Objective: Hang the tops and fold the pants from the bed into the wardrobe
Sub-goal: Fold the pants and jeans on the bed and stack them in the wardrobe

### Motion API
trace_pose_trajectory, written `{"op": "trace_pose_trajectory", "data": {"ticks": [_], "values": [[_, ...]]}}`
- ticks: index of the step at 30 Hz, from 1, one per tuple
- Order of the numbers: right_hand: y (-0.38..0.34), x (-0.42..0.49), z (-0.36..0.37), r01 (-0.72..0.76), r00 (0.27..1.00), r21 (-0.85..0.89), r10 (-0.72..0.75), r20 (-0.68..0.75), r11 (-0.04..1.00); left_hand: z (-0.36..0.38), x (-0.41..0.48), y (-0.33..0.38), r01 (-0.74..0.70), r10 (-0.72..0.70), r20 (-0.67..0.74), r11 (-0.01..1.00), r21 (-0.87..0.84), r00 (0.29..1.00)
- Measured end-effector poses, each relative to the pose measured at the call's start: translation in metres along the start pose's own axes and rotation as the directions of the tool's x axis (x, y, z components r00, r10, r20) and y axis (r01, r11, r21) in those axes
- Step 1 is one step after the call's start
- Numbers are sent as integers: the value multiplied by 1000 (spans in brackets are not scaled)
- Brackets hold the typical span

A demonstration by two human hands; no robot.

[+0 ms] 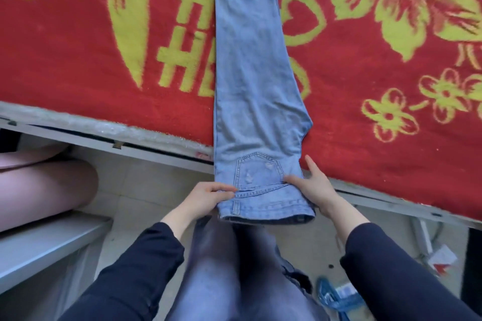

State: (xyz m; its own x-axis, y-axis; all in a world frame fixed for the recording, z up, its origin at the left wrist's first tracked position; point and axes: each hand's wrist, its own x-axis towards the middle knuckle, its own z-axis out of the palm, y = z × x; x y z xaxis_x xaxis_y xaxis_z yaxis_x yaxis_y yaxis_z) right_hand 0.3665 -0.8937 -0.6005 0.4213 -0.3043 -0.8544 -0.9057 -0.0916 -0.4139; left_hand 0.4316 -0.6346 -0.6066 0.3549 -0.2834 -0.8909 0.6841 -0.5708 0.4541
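Jeans (pixel 250 81) flat on red blanket (pixel 78 47), long axis straight away from the person, waistband (pixel 266 206) overhanging the bed edge (pixel 156 147) at both hands: left hand (pixel 206 198) pinches left side, right hand (pixel 313 187) clamps right side thumb-on-top, so 1 forward fold looks next.

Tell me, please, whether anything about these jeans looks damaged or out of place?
The jeans lie straight, but the back pocket shows two frayed patches, and the waistband overhangs the bed edge.
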Motion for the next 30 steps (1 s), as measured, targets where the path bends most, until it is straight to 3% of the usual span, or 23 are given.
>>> {"op": "trace_pose_trajectory", "data": {"ticks": [1,4,9,11,15,19,24,30], "values": [[-13,0,-6,35,999,49,-37,27,998,-7,-2,15,9,-10,-16,994,-109,1000],[-62,6,-22,-39,993,221,14,116,974,-33,-2,70,-51,35,-54,944,-325,998],[-147,45,-43,-72,996,433,41,82,898,-86,28,159,-88,128,35,826,-556,991],[-181,64,-48,-49,997,458,13,81,888,-102,52,192,-138,179,30,844,-519,983],[-247,107,-52,102,994,380,-109,-3,919,-127,100,258,-273,250,-135,944,-188,959],[-306,154,-57,207,977,273,-187,-100,939,-160,138,319,-379,342,-254,919,-113,905],[-376,210,-70,295,949,241,-254,-186,925,-201,195,393,-473,471,-269,879,61,840],[-436,271,-71,449,890,304,-390,-236,840,-226,259,449,-567,521,-366,824,-22,771]]}}
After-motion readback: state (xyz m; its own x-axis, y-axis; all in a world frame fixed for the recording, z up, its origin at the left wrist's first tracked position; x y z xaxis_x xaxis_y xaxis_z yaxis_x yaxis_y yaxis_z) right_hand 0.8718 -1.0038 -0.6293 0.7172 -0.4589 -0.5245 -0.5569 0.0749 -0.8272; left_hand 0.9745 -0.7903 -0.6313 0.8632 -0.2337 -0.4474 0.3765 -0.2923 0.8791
